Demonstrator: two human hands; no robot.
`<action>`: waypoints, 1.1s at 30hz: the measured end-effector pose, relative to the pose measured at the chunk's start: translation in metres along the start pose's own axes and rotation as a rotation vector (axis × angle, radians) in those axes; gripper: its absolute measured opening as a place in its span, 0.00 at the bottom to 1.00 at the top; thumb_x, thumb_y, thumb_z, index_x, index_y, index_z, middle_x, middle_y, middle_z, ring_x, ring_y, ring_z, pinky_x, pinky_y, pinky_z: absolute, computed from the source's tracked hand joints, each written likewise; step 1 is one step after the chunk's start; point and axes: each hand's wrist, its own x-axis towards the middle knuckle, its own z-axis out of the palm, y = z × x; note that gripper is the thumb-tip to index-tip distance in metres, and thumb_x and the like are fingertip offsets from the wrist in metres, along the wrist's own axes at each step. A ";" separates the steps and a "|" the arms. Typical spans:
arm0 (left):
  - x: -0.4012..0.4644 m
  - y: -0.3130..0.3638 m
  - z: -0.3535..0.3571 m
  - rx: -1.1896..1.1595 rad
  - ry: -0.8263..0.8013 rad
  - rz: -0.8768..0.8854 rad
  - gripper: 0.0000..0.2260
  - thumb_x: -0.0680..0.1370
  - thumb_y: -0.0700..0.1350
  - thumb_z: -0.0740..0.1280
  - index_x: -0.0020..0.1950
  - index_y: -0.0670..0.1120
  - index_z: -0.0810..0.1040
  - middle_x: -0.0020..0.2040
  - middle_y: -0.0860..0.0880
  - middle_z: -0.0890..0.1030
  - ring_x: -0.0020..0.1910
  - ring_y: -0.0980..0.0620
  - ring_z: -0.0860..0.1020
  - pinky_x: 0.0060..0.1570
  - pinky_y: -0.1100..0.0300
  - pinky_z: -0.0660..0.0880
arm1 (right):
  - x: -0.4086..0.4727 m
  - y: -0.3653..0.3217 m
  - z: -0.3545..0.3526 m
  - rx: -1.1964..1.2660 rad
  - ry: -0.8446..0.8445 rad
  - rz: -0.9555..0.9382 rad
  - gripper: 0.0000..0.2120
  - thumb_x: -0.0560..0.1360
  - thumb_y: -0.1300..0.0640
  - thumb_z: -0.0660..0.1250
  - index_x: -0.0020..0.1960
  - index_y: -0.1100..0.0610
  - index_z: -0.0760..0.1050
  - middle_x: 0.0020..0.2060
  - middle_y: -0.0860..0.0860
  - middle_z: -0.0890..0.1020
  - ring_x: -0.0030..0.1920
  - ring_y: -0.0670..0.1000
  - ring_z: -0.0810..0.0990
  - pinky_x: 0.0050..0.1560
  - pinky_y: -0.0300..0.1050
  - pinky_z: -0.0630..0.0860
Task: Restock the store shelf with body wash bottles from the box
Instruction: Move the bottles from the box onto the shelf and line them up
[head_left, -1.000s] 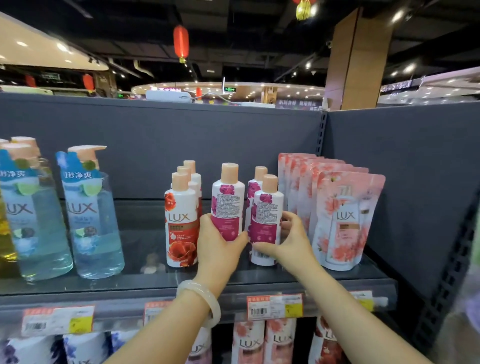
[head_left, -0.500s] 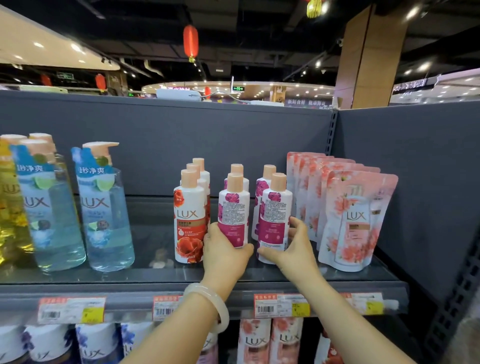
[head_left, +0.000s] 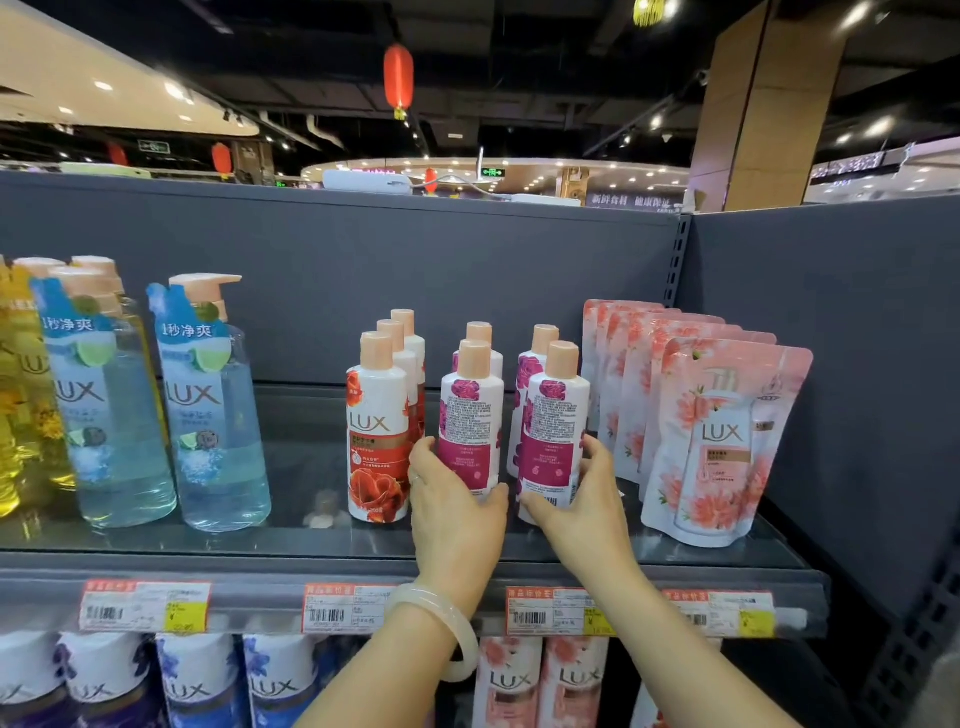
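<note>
Two small white-and-magenta body wash bottles stand upright at the front of the grey shelf (head_left: 311, 540), their back labels facing me. My left hand (head_left: 457, 504) wraps the base of the left magenta bottle (head_left: 470, 415). My right hand (head_left: 582, 499) wraps the base of the right magenta bottle (head_left: 553, 426). One more magenta bottle stands behind each. A row of red-label bottles (head_left: 376, 426) stands just left of my left hand. The box is out of view.
Pink refill pouches (head_left: 717, 441) lean right of my right hand, close to the grey side panel. Tall blue pump bottles (head_left: 208, 410) and yellow ones stand at the left. Price tags (head_left: 550, 613) line the shelf edge; more bottles fill the shelf below.
My left hand has lowered its magenta bottle onto the shelf in front of another one. Both hands slid down to the bottle bases. The view shifted slightly left.
</note>
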 end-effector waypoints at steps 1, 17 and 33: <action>0.001 -0.001 0.000 -0.010 -0.034 0.002 0.34 0.69 0.43 0.74 0.67 0.47 0.57 0.61 0.47 0.74 0.60 0.47 0.75 0.60 0.48 0.74 | 0.000 0.000 0.000 0.002 -0.001 -0.001 0.36 0.67 0.60 0.75 0.69 0.53 0.60 0.53 0.45 0.75 0.48 0.44 0.76 0.40 0.27 0.66; 0.015 0.002 -0.003 -0.086 -0.241 -0.077 0.30 0.66 0.46 0.72 0.58 0.57 0.56 0.58 0.47 0.73 0.55 0.47 0.76 0.53 0.47 0.78 | 0.004 0.005 0.008 -0.099 0.096 0.032 0.31 0.64 0.55 0.76 0.63 0.53 0.66 0.54 0.51 0.75 0.54 0.52 0.76 0.54 0.53 0.77; 0.024 0.001 -0.002 -0.039 -0.229 -0.025 0.34 0.68 0.47 0.75 0.67 0.47 0.58 0.63 0.47 0.73 0.60 0.49 0.75 0.52 0.59 0.73 | 0.002 0.003 0.003 -0.075 0.050 0.007 0.22 0.68 0.56 0.72 0.58 0.55 0.67 0.49 0.50 0.77 0.50 0.52 0.78 0.39 0.39 0.71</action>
